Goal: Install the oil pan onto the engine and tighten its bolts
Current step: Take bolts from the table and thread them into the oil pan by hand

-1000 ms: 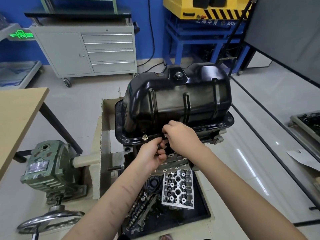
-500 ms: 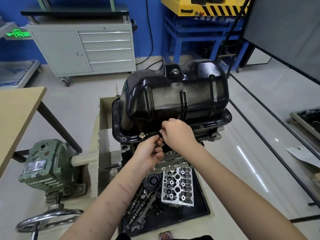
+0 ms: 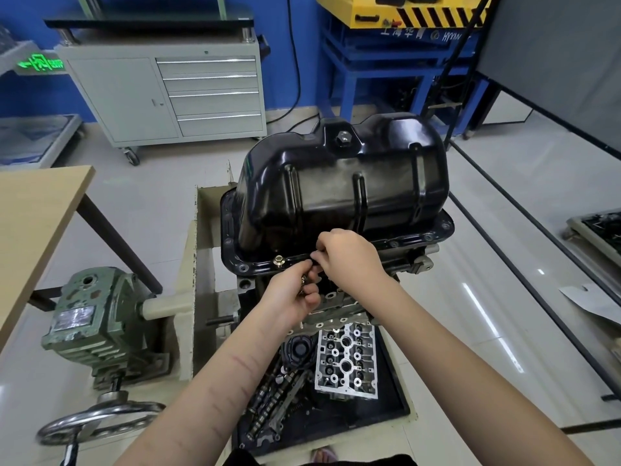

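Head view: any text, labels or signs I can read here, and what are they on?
"HYXN": on the yellow machine, blue lettering; the characters beside it are too blurred to read.
Green exit sign: arrow and running figure, wording unreadable.
Gearbox nameplate: too blurred.
Oil pan: no text visible.

Both forearms reach forward; the left hand [image 3: 295,294] is curled with fingers pinched; the right hand [image 3: 349,253] is bent over it, fingertips touching.

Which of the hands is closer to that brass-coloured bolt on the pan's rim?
Left. The left hand sits just below-right of the bolt; the right hand is further right along the oil pan flange.
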### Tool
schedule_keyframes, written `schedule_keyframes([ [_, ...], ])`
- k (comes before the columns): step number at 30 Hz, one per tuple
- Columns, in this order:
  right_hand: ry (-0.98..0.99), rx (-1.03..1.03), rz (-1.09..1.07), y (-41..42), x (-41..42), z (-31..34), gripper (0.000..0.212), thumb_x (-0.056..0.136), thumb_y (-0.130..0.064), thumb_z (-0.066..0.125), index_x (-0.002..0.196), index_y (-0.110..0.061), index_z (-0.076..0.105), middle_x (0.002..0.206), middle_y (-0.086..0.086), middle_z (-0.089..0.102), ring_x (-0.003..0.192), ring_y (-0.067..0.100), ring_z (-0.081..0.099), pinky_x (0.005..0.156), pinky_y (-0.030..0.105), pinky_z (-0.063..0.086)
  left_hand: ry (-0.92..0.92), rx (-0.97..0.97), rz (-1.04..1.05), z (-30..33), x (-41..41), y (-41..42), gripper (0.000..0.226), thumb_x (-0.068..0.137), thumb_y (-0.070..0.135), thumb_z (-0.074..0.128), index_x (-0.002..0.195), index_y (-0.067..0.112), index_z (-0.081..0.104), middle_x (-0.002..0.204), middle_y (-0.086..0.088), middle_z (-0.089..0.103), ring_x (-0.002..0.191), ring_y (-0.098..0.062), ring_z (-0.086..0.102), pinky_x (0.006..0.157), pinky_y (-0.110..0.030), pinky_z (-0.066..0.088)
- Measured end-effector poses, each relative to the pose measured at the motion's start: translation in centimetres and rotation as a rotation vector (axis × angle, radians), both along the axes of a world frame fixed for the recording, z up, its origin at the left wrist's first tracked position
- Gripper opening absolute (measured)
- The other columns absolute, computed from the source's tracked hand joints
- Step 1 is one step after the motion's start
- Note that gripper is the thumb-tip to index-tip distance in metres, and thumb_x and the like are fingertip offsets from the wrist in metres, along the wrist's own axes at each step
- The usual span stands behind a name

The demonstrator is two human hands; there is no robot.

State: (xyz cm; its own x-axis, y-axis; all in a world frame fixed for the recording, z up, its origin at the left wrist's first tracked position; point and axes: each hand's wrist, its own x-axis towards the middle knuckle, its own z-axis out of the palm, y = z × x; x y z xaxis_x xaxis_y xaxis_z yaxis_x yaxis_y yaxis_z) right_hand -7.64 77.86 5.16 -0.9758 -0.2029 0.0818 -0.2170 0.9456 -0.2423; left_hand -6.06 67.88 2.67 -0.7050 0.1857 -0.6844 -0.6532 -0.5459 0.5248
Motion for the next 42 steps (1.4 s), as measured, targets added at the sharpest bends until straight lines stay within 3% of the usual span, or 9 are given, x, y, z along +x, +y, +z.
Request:
schedule_keyframes([
  [7, 0.027, -0.034, -0.069, -0.5, 0.2, -0.5, 0.024, 0.092, -0.028, 0.048, 0.103, -0.009, 0.059, 0.102, 0.008, 0.058, 0.096, 0.027, 0.056, 0.068, 0.030, 0.039, 0.007, 0.007, 0.014, -0.2, 0.0, 0.0, 0.025, 0.096, 0.015, 0.044, 0.072, 0.011, 0.050, 0.043, 0.004, 0.042, 0.028, -0.003, 0.028, 0.028, -0.012, 0.020],
  [15, 0.013, -0.216, -0.063, 0.2, 0.4, -0.8, 0.024, 0.091, -0.022, 0.051, 0.110, -0.015, 0.063, 0.103, 0.003, 0.065, 0.097, 0.021, 0.058, 0.077, 0.031, 0.046, 0.001, 0.009, -0.001, -0.1, 0.0, -0.1, 0.027, 0.096, 0.016, 0.044, 0.073, 0.006, 0.051, 0.039, 0.005, 0.042, 0.026, -0.003, 0.027, 0.027, -0.012, 0.019],
  [28, 0.091, -0.053, -0.075, -0.1, 0.3, -1.9, 0.027, 0.096, -0.031, 0.042, 0.106, -0.010, 0.056, 0.101, 0.004, 0.060, 0.099, 0.021, 0.053, 0.073, 0.031, 0.041, 0.009, 0.008, -0.005, -0.3, 0.0, -0.1, 0.026, 0.096, 0.017, 0.044, 0.074, 0.007, 0.051, 0.038, 0.005, 0.043, 0.026, -0.003, 0.028, 0.026, -0.013, 0.020],
  [34, 0.114, -0.045, -0.054, 0.2, 0.8, -2.1, 0.028, 0.096, -0.030, 0.041, 0.110, -0.012, 0.057, 0.103, 0.002, 0.061, 0.101, 0.019, 0.051, 0.074, 0.027, 0.038, 0.011, 0.002, -0.007, -0.4, 0.0, -0.1, 0.027, 0.096, 0.017, 0.044, 0.073, 0.007, 0.051, 0.039, 0.005, 0.044, 0.026, -0.003, 0.028, 0.027, -0.012, 0.020],
  [42, 0.004, -0.149, -0.046, 0.5, 0.4, -0.6, 0.022, 0.091, -0.021, 0.050, 0.107, -0.010, 0.060, 0.104, 0.006, 0.061, 0.099, 0.024, 0.055, 0.077, 0.033, 0.043, 0.005, 0.000, 0.006, -0.2, 0.0, 0.2, 0.028, 0.097, 0.018, 0.043, 0.075, 0.005, 0.054, 0.038, 0.006, 0.042, 0.026, -0.002, 0.027, 0.027, -0.012, 0.019],
])
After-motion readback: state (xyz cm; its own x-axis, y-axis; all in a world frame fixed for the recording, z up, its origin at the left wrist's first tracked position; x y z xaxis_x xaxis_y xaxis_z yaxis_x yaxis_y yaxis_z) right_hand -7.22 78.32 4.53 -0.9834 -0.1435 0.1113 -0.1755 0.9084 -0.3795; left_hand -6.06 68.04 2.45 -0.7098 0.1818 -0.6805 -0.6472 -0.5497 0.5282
